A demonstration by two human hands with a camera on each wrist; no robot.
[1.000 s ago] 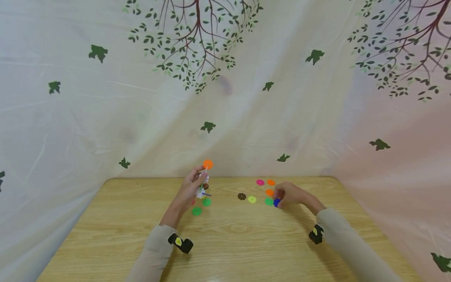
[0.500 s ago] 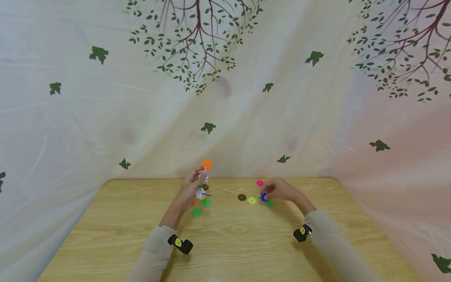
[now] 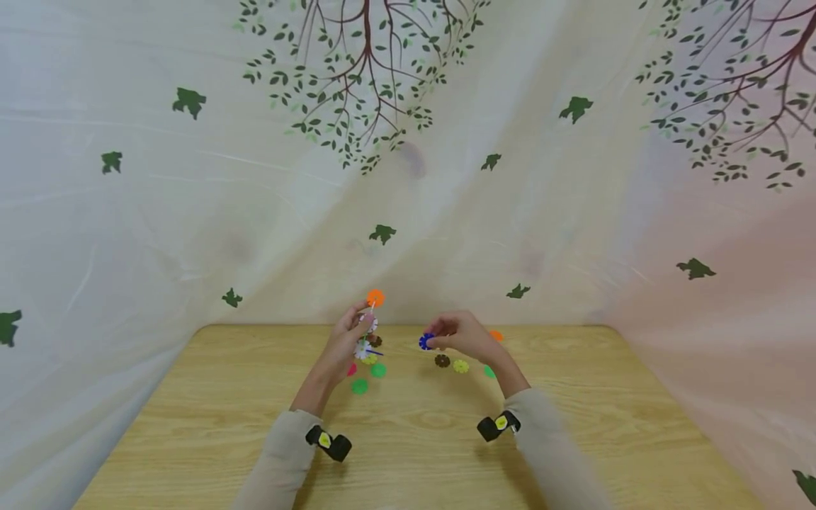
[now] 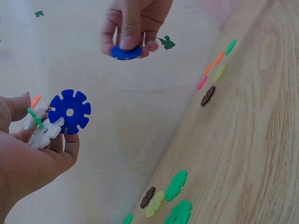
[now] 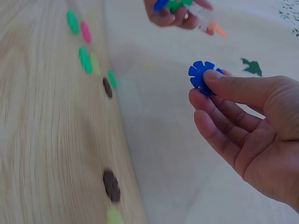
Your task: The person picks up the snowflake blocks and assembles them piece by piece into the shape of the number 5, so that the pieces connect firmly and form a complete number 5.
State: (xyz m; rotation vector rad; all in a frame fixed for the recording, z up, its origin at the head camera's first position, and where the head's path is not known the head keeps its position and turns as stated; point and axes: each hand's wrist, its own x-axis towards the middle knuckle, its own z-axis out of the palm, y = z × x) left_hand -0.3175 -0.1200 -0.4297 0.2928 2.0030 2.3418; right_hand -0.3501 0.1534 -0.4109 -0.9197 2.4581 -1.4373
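Note:
My left hand (image 3: 336, 348) holds up a joined string of notched plastic discs. An orange disc (image 3: 375, 297) tops it, and white discs (image 4: 45, 133), a green disc (image 4: 34, 117) and a blue disc (image 4: 78, 105) follow, each slotted into its neighbour. Between thumb and fingers, my right hand (image 3: 470, 336) pinches a loose blue disc (image 5: 197, 77). That disc is raised above the table, to the right of the string and apart from it. The left hand's fingers hide part of the string.
Loose discs lie flat on the wooden table (image 3: 414, 446). Below the left hand are two green discs (image 3: 360, 387) and a yellow one (image 3: 370, 359). A brown disc (image 3: 443, 361) and a yellow-green disc (image 3: 461, 366) lie under the right hand. A printed curtain (image 3: 287, 234) hangs behind.
My right hand has lifted the blue disc off the right-hand cluster and carried it left towards the string. The left hand has stayed almost still with its string.

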